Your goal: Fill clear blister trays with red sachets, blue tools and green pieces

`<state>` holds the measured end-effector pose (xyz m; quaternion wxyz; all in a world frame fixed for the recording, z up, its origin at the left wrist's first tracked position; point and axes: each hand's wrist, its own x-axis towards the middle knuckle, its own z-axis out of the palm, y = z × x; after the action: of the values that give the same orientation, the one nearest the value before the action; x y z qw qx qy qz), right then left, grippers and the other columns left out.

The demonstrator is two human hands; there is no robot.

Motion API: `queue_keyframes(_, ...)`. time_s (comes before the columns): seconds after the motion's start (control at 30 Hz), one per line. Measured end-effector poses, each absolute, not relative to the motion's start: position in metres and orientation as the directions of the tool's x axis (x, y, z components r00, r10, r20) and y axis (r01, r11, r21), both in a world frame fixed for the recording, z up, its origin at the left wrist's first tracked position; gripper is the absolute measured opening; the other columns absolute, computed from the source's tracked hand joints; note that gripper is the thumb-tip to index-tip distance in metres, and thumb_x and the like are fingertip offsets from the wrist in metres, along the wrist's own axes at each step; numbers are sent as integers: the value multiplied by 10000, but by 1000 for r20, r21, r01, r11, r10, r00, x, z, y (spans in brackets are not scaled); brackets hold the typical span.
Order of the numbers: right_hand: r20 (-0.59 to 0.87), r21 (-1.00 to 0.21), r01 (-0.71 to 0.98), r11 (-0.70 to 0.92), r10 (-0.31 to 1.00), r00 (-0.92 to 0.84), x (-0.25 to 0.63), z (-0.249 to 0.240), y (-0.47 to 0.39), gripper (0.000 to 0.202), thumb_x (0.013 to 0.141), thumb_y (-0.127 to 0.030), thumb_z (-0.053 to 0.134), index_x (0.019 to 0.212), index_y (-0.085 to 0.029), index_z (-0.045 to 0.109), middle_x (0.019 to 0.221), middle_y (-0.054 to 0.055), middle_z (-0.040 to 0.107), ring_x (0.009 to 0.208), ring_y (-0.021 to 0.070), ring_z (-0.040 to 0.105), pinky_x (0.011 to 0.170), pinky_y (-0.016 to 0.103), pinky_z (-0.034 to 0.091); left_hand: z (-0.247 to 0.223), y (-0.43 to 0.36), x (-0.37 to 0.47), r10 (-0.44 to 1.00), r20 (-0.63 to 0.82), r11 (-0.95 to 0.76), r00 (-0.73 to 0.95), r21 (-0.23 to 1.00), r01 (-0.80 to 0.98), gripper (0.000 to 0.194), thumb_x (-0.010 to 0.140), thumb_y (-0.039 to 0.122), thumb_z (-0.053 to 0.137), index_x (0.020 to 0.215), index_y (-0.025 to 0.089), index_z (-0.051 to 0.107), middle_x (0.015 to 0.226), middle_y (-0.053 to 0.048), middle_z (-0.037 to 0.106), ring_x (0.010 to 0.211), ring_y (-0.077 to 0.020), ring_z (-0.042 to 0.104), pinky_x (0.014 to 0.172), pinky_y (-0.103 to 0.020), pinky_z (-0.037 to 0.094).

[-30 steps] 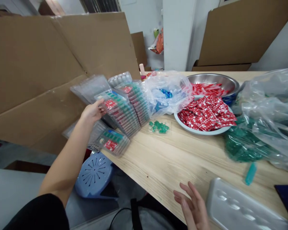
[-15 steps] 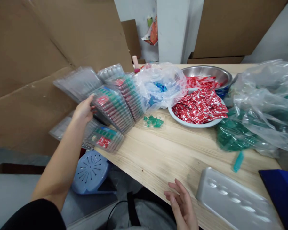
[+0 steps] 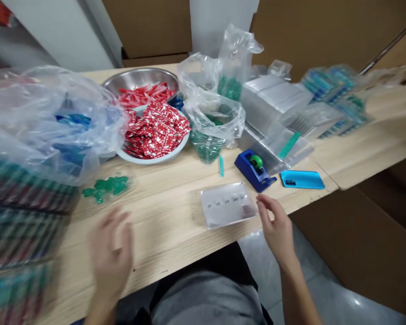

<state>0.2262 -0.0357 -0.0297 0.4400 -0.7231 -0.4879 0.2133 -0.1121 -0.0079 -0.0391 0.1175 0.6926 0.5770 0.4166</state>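
A clear plastic tray (image 3: 227, 206) with a row of small moulded bumps lies flat near the table's front edge. My right hand (image 3: 274, 223) is at its right end, thumb and fingers apart, with nothing visible between them. My left hand (image 3: 112, 248), smeared by motion, hangs over the table on the left, fingers apart and holding nothing. Beyond it, small green pieces (image 3: 106, 187) sit in a clear holder. A white bowl (image 3: 135, 159) heaped with red patterned packets (image 3: 157, 131) stands behind, in front of a steel bowl (image 3: 110, 83) of red and pink sticks (image 3: 147, 94).
Filled clear packs (image 3: 23, 225) are stacked at the left, beside a plastic bag (image 3: 84, 135) with blue pieces. Behind the tray are a blue tape dispenser (image 3: 253, 169), a blue phone (image 3: 302, 179), bags of green pieces (image 3: 208, 144) and stacked clear cases (image 3: 274, 101).
The view has swung right. My left hand has come away from the stacked packs to over the table. My right hand has moved from left of the clear tray to its right end.
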Motion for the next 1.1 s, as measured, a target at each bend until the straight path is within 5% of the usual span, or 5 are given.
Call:
queue_keyframes(0.17,38,-822,540,-184,927,373,239,-68,-34,470,865,-530,518,1127,-171,673,1143,154,699,986,264,691,827,409,577,-43,-10,-7,704,475,-710,528,468,526,163,964,198,485,1068,209,610,1010,-50,687,941,-179,648,820,-323,547)
queue_keyframes(0.3,98,-829,545,-128,925,366,233,-73,-37,405,870,-467,544,1130,-191,684,1129,126,718,1012,254,696,871,397,574,-45,3,41,635,310,-757,707,432,491,133,943,189,520,924,177,650,893,-52,687,816,-192,648,724,-324,545)
queue_keyframes(0.77,525,-642,760,-100,665,531,365,-8,37,358,866,-423,503,1021,-158,688,989,141,674,849,254,664,817,471,549,-49,18,44,708,-20,-489,706,707,511,261,971,184,436,947,228,692,956,-41,682,925,-195,657,813,-338,527)
queue_keyframes(0.97,559,-605,796,-25,699,447,365,10,101,325,876,-409,533,1042,-171,679,997,119,652,833,231,654,790,433,561,-59,12,47,755,95,-522,649,685,508,173,955,226,499,951,226,671,912,-31,688,878,-201,655,782,-354,524)
queue_keyframes(1.1,592,-501,864,46,747,304,345,26,146,430,874,-373,591,1249,-163,598,1202,150,603,1033,228,626,933,400,519,-64,8,55,773,215,-569,596,650,504,195,968,222,467,956,224,662,877,-32,696,834,-198,656,737,-350,534)
